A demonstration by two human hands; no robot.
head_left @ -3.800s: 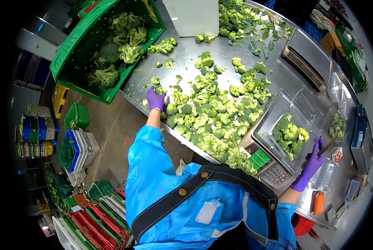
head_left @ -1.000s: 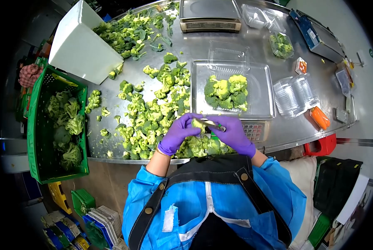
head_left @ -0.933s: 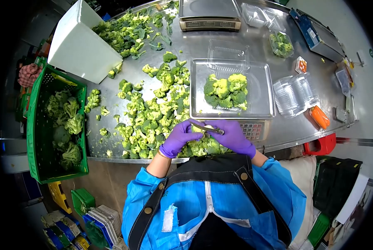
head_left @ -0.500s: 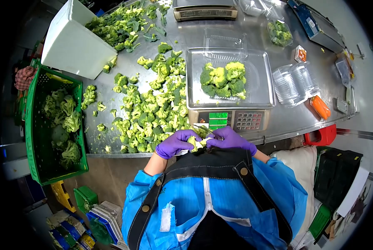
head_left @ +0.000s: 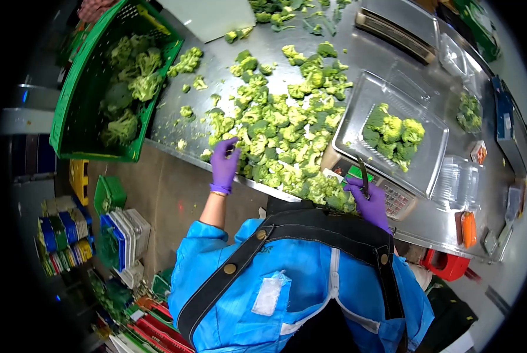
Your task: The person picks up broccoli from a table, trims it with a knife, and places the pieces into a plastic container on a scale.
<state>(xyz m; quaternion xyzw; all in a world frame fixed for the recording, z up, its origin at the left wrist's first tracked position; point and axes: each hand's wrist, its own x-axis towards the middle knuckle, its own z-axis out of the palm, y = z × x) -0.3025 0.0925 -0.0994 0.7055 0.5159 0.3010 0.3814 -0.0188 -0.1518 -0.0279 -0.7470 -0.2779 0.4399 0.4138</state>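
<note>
My left hand (head_left: pixel 223 167), in a purple glove, is over the left front edge of the floret pile, fingers apart and nothing visible in them. A small dark knife (head_left: pixel 363 176) points up and away from my gloved right hand (head_left: pixel 370 201), which is closed around it beside the scale's keypad. Broccoli florets (head_left: pixel 275 129) lie heaped between my hands. A larger broccoli piece (head_left: pixel 327 189) is at the table edge, just left of my right hand. Several florets (head_left: pixel 393 130) rest in an opened clear plastic box on the weighing scale's metal tray (head_left: pixel 347 136).
A green crate (head_left: pixel 69 120) holding broccoli heads stands at the left. A white box (head_left: pixel 207 17) and a second scale (head_left: pixel 396 29) are at the back. Clear empty boxes (head_left: pixel 456 182), a filled box (head_left: pixel 469 112) and an orange object (head_left: pixel 469 229) lie at the right.
My view has turned and shifted left. My hands have separated: the left has gone out to the pile's left edge, its broccoli piece no longer visible in it. My right still grips the knife.
</note>
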